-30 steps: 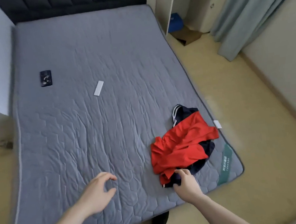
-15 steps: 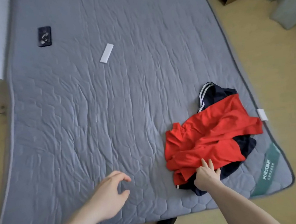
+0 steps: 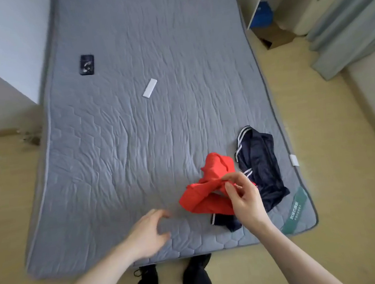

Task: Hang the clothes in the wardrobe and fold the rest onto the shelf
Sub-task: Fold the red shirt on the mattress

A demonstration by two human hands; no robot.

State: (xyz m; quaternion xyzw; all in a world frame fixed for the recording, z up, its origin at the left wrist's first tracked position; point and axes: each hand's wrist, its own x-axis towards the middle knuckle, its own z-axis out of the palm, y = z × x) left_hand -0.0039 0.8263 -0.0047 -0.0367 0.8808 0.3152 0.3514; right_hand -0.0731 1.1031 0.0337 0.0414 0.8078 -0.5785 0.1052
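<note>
Head view: the right hand (image 3: pixel 243 196) now pinches the red garment (image 3: pixel 207 193), lifted off the navy one (image 3: pixel 262 168) it lay across half a second ago. Left hand (image 3: pixel 148 233) hovers relaxed, empty, over the mattress (image 3: pixel 136 147). Judgement: sorting begun; nothing hung or folded yet.

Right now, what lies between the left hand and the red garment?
Only bare grey mattress, seen in the head view. The left hand hovers open, apart from the red garment that the right hand pinches.
</note>
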